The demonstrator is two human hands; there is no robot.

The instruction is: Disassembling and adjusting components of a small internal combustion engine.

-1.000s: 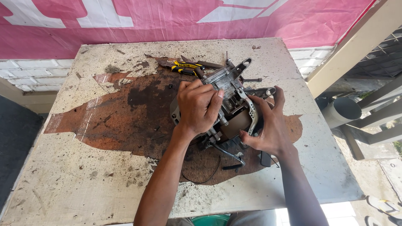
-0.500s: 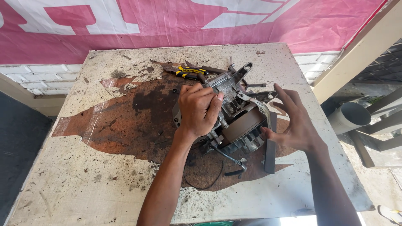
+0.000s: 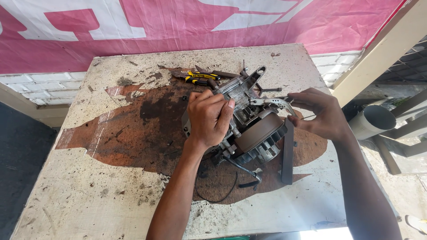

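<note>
A small grey engine (image 3: 255, 129) with a round finned flywheel lies on its side on a stained white table (image 3: 111, 195). My left hand (image 3: 209, 118) rests on top of the engine's left part and grips it. My right hand (image 3: 320, 113) is at the engine's right side, fingers pinched on a curved grey metal bracket (image 3: 273, 102) that sticks out from the engine. A black bar (image 3: 288, 151) lies just below my right hand. A black wire (image 3: 222, 186) trails from the engine toward me.
Yellow-and-black pliers (image 3: 198, 78) and other dark tools lie behind the engine. A large rusty-brown stain covers the table's middle. A pink and white banner (image 3: 178, 22) hangs behind the table. A grey pipe (image 3: 371, 122) and a wooden beam stand at the right.
My right hand has risen from the engine's lower right side to the curved bracket at its top right. The black bar now lies free on the table. My left hand has stayed put.
</note>
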